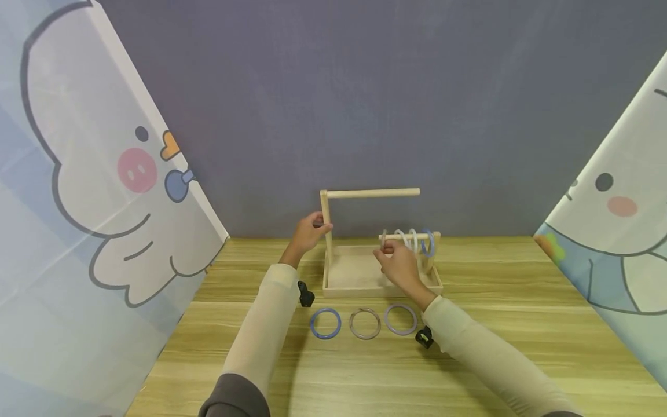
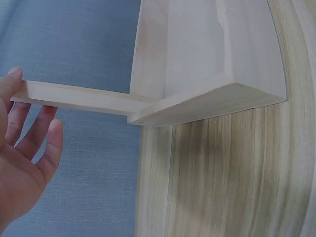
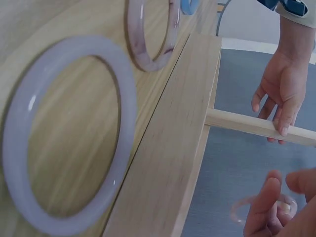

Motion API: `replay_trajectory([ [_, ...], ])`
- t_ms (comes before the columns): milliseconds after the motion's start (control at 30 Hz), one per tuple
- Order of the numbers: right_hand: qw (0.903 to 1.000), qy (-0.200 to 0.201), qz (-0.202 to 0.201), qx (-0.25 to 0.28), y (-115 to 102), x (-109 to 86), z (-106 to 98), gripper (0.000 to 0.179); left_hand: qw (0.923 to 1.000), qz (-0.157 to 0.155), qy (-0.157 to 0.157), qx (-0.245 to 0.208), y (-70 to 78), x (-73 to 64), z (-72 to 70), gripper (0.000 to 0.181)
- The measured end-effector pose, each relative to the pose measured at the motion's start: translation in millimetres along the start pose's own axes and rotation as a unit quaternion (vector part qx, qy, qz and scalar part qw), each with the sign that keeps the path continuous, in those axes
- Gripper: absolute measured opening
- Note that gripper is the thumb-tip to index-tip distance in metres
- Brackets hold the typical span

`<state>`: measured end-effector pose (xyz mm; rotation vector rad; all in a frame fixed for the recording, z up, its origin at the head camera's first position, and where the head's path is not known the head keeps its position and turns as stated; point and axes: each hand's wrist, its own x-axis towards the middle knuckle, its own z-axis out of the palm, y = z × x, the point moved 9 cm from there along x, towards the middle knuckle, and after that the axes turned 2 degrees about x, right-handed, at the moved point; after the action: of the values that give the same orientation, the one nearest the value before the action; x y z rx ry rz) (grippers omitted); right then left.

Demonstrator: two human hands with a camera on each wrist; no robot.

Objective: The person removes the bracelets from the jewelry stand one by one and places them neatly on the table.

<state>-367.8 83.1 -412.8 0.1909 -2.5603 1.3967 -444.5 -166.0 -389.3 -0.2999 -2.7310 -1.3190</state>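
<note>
My left hand grips the upright post of a wooden display rack, thumb on one side and fingers on the other. At the free end of the rack's lower bar, my right hand pinches a pale brownish bangle, which overlaps the bar's tip. In the right wrist view that bangle is partly hidden behind the fingers. Farther along the lower bar hang two white bangles and a blue bangle. The upper bar carries nothing.
In front of the rack's tray base lie a blue bangle, a brownish bangle and a lilac bangle in a row on the wooden table. A grey backdrop stands close behind the rack.
</note>
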Motion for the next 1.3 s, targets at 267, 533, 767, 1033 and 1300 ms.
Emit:
replay_trajectory([
  [267, 0.9989, 0.040, 0.019, 0.011, 9.7, 1.8, -5.8, 0.022, 1.0000, 0.004, 0.000, 0.002, 0.6, 1.4, 0.5, 0.042],
  [533, 0.9986, 0.045, 0.017, 0.023, 9.8, -1.5, -9.8, 0.027, 0.9999, 0.011, 0.006, -0.002, -0.1, 3.2, 0.1, 0.040],
  [767, 0.9986, 0.035, 0.019, 0.036, 7.7, -2.5, -10.3, 0.027, 1.0000, 0.006, 0.003, -0.004, -2.0, 3.7, 1.5, 0.041],
  [1033, 0.9988, 0.021, 0.018, 0.040, 5.3, -1.7, -9.7, 0.025, 1.0000, 0.003, -0.002, 0.001, -3.9, 4.8, 2.5, 0.043],
  [1300, 0.9986, 0.015, 0.024, 0.044, 5.8, -2.4, -10.0, 0.025, 1.0000, 0.001, -0.006, -0.001, -4.4, 4.8, 2.7, 0.043],
])
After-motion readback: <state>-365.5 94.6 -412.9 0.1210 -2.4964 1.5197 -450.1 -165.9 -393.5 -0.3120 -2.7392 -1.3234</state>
